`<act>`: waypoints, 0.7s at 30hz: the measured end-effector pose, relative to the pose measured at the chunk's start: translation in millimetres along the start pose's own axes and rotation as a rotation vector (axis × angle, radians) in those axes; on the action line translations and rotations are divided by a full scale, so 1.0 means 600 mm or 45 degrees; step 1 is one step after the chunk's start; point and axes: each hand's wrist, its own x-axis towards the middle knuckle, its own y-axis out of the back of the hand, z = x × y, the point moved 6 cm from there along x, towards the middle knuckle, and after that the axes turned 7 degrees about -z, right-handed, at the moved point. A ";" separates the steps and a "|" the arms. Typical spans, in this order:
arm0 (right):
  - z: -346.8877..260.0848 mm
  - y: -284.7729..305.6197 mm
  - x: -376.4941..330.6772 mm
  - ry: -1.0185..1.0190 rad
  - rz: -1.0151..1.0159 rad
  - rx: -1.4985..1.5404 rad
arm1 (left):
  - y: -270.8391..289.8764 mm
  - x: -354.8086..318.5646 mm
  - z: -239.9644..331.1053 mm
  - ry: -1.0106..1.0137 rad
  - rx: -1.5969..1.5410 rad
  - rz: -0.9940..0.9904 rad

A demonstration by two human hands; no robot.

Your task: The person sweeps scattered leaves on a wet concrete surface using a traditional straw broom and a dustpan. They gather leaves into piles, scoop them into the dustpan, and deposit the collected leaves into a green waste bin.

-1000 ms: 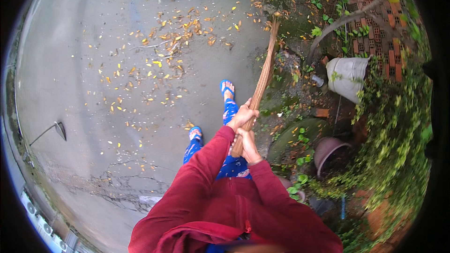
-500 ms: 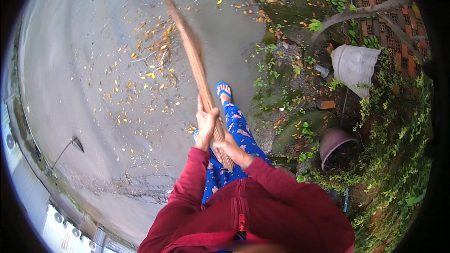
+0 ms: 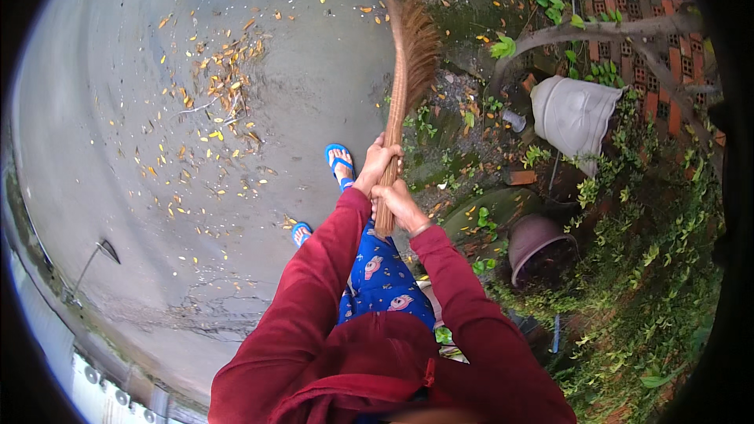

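I stand on a grey concrete yard holding a brown straw broom [image 3: 405,71] with both hands. My left hand [image 3: 377,162] grips the handle higher up, and my right hand [image 3: 399,206] grips it just below, near the handle's end. The broom's bristles point away from me and reach the edge where concrete meets soil and weeds. Yellow and brown fallen leaves [image 3: 220,102] lie scattered and partly heaped on the concrete to the left. My feet in blue sandals [image 3: 339,159] are under the hands.
A tipped white bucket [image 3: 577,114] and a dark pink pot [image 3: 536,243] lie among weeds and creepers on the right. A bare branch [image 3: 605,31] runs before a brick lattice wall. A long-handled tool [image 3: 90,263] lies at the left.
The broom swung from the leaf pile at the upper left back to the right, toward the weedy edge. My hands moved with it, and the view shifted slightly.
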 end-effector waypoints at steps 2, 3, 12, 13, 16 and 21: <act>0.002 0.005 -0.044 0.012 -0.106 0.050 | -0.015 -0.032 -0.010 -0.102 0.030 0.054; 0.002 0.025 -0.076 0.001 -0.085 0.092 | -0.040 -0.046 -0.021 -0.132 0.076 0.158; 0.033 0.107 -0.243 0.085 -0.008 0.079 | -0.186 -0.152 -0.059 -0.277 0.145 0.211; 0.021 0.094 -0.220 0.194 0.057 0.154 | -0.176 -0.134 -0.045 -0.221 0.167 0.096; -0.017 0.041 -0.102 0.152 0.240 0.280 | -0.140 -0.048 0.016 -0.025 0.181 -0.172; -0.024 -0.077 0.005 0.032 -0.041 0.112 | 0.017 -0.047 0.076 0.067 0.009 -0.065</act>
